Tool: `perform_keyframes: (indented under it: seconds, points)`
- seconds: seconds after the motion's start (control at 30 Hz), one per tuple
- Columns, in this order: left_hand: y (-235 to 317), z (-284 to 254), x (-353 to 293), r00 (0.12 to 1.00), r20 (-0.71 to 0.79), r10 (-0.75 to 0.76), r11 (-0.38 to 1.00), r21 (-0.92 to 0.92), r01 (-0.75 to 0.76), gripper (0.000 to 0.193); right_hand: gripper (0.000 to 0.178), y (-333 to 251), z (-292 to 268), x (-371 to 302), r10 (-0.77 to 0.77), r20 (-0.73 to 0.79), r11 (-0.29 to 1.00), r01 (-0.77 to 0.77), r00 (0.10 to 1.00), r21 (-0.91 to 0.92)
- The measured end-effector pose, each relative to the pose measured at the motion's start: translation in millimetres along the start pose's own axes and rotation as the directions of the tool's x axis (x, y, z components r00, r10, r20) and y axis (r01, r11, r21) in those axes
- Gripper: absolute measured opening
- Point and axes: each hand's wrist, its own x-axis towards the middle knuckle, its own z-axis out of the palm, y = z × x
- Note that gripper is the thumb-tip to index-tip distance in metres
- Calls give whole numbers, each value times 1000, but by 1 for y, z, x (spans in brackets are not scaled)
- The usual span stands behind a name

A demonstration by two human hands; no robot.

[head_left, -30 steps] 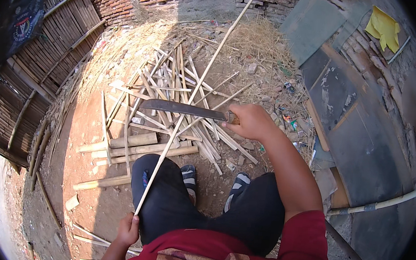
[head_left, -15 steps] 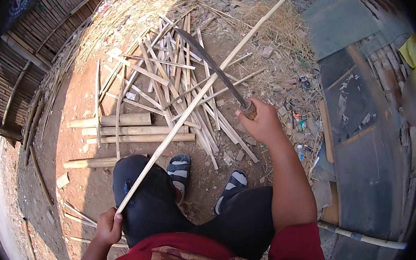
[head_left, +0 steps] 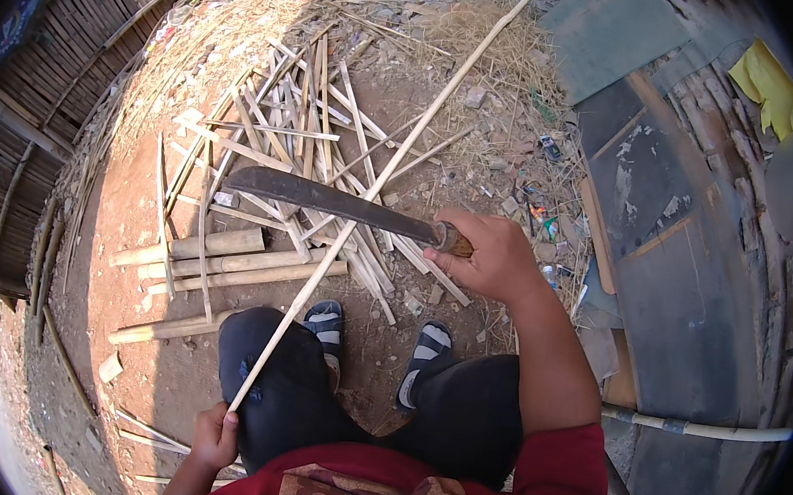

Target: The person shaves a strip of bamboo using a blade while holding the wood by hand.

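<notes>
My left hand [head_left: 216, 435] grips the near end of a long thin bamboo strip [head_left: 394, 162], beside my left knee. The strip slants up and away to the right, far past the pile. My right hand [head_left: 485, 255] is closed on the wooden handle of a long dark machete [head_left: 325, 200]. Its blade lies level, pointing left, and crosses the strip about midway. Below the blade are my two sandalled feet [head_left: 379, 340] on the dirt.
A heap of split bamboo slats [head_left: 284, 134] and some thicker bamboo poles [head_left: 216, 260] lie on the dirt ahead. A woven bamboo fence [head_left: 40, 113] runs on the left. Grey boards [head_left: 662, 233], a yellow cloth [head_left: 767, 82] and a pole [head_left: 692, 427] are on the right. Dry straw [head_left: 499, 49] lies beyond.
The machete was raised with its blade pointing away half a second ago; now it has swung back down, level across the strip. My left hand still holds the strip's end.
</notes>
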Motion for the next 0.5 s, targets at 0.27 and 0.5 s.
perform_keyframes:
  seconds: [0.27,0.5]
  points:
    - [3,8,-14,993,-114,29,994,104,-17,49,25,-39,11,-41,-289,113,911,310,951,-273]
    - [6,-3,-26,995,-94,24,993,114,-13,50,23,-10,-23,-43,274,-137,935,-297,952,-193]
